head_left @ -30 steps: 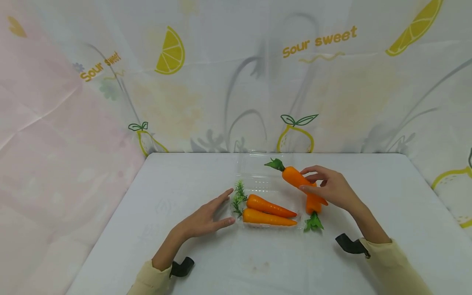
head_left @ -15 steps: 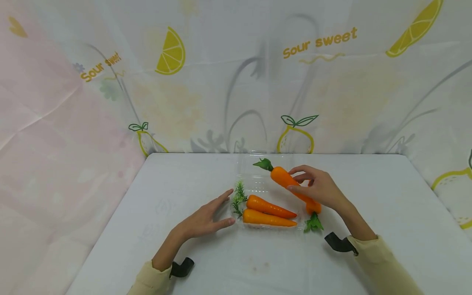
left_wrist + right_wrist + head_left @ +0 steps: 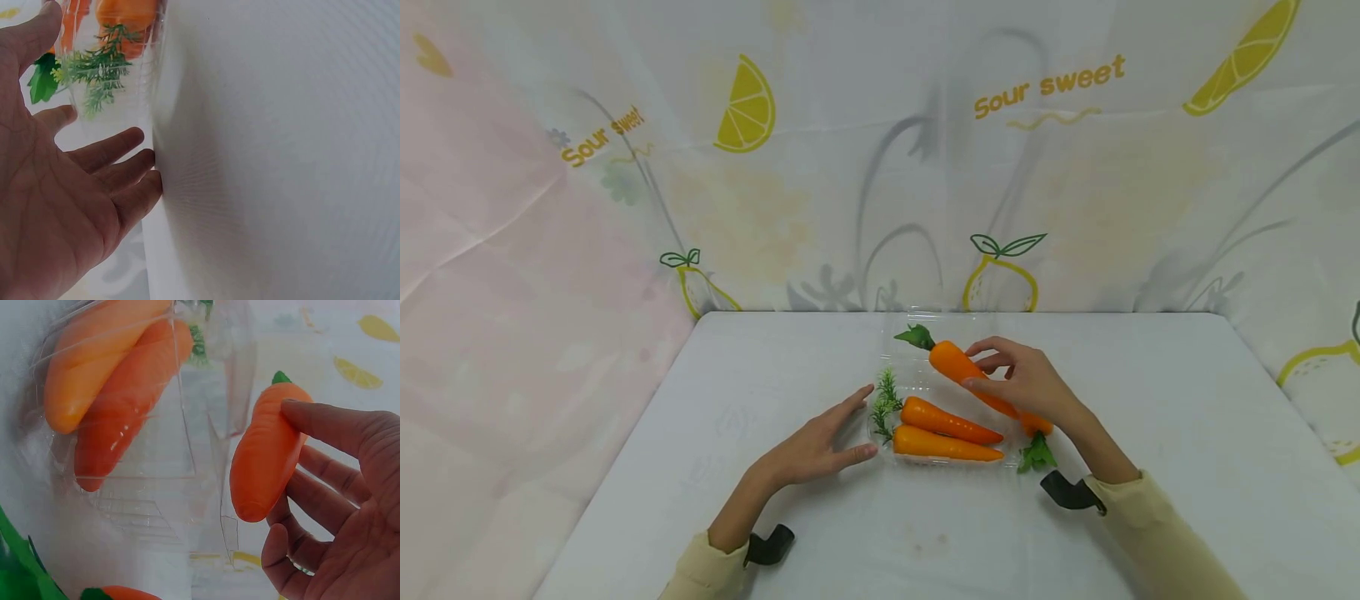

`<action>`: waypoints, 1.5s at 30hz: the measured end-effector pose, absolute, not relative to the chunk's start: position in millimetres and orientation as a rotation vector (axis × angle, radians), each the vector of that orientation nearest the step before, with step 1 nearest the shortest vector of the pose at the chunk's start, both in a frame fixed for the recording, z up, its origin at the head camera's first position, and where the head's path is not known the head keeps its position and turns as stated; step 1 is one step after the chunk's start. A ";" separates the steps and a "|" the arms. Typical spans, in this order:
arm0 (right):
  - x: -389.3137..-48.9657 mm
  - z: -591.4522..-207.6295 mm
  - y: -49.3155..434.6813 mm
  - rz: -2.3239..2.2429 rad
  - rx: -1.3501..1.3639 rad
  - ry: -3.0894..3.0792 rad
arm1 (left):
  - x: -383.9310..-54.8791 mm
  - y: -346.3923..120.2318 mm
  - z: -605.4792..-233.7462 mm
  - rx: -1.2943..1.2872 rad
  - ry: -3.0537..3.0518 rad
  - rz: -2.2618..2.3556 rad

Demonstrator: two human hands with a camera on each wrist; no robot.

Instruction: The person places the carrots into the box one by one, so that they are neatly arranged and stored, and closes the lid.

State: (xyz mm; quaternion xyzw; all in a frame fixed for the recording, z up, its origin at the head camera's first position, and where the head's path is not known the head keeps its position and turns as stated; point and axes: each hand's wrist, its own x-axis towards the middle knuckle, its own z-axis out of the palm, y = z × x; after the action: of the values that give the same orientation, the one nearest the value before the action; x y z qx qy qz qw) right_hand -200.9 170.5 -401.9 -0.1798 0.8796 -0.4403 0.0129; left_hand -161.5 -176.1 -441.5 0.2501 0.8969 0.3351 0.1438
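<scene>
My right hand (image 3: 1030,382) grips a carrot (image 3: 955,362) with green leaves between thumb and fingers, above the back part of a clear plastic box (image 3: 1011,450). Its leafy end points back and left. Two more carrots lie side by side in the box: a redder one (image 3: 951,421) and, in front, a lighter orange one (image 3: 943,442), with feathery green tops at the left. Spread beside the box's left end is my left hand (image 3: 820,446); in the left wrist view its fingers (image 3: 106,150) are extended and hold nothing.
Another carrot (image 3: 1037,425) lies on the white table (image 3: 775,358) just right of the box, leaves toward me, partly hidden behind the held one. The box's clear lid (image 3: 898,337) stands open at the back. A printed cloth (image 3: 850,208) hangs behind the table.
My right hand has moved left with the carrot, bringing it from the box's right side over its back part. My left hand and the two carrots in the box have stayed put.
</scene>
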 end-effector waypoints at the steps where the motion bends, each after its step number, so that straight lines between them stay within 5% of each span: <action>1: -200.9 -402.3 169.1 -1.375 -0.558 2.733 | -161.5 -176.1 -441.5 0.722 2.584 0.968; 45: -197.0 -426.6 141.1 -0.990 -0.716 2.793 | -161.3 -176.1 -442.5 0.687 2.589 0.957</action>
State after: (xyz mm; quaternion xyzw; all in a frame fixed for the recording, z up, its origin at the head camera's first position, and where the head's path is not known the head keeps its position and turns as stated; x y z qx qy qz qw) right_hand -197.0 141.1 -426.6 -0.2346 0.9152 -0.3243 0.0466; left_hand -161.3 -176.1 -442.5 0.2389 0.9002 0.3326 0.1481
